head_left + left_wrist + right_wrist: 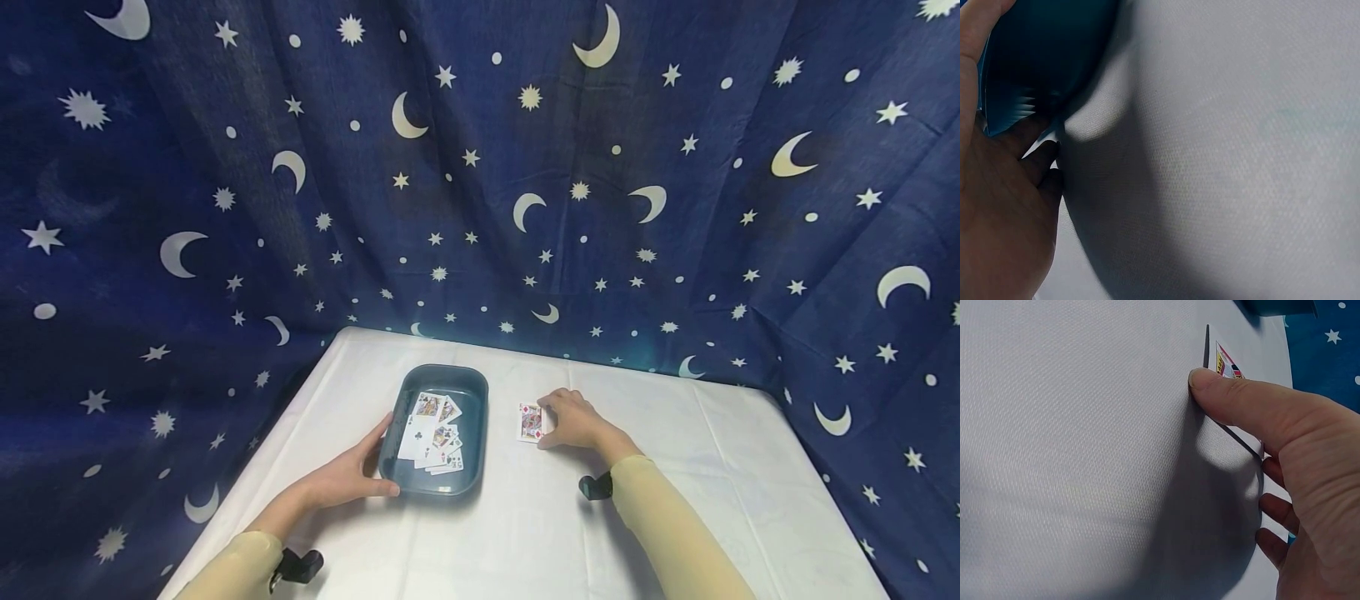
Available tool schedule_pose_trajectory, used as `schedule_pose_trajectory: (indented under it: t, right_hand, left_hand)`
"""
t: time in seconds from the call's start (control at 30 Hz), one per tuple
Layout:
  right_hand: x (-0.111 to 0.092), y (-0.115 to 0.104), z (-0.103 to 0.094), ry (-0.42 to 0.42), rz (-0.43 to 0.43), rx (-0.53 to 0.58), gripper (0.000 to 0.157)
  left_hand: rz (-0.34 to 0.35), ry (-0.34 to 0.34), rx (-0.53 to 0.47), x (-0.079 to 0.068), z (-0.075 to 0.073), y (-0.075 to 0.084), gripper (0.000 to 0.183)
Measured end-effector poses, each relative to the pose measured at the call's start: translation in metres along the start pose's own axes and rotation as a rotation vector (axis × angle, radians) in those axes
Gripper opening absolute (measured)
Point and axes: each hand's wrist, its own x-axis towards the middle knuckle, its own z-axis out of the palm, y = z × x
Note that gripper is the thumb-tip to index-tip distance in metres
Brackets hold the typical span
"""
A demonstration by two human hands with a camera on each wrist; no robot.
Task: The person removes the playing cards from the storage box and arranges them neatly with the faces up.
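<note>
On white cloth [540,533], right of the blue tray [474,417], a colourful, white-bordered diamond court card [530,422] shows face-up, edges pinched by the right hand [577,423]; the left hand [337,477] spreads its fingers against the tray.

Bare cloth [675,429] lies right of the right hand [576,422]
Between the hands, a narrow gap parts tray [470,412] and card [529,423]; the tray's wall blocks the left hand [347,475].

Smooth tray [473,408], likely plastic, woven-textured tablecloth [1085,394]
</note>
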Motion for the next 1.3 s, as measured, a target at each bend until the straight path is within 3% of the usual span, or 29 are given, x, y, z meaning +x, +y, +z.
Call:
schedule_pose_trajectory:
  t: [0.67,1.3]
  right_hand:
    - [-0.0014,0.0012,-0.0014,-0.015,0.016,0.008,0.084]
    - [-0.0016,0.0013,-0.0011,-0.010,-0.006,-0.004,0.086]
  left_hand:
    - [-0.018,0.009,-0.056,0.0012,0.0013,0.0012,0.114]
    - [-0.021,-0.004,-0.041,0.0022,0.0023,-0.0025,0.115]
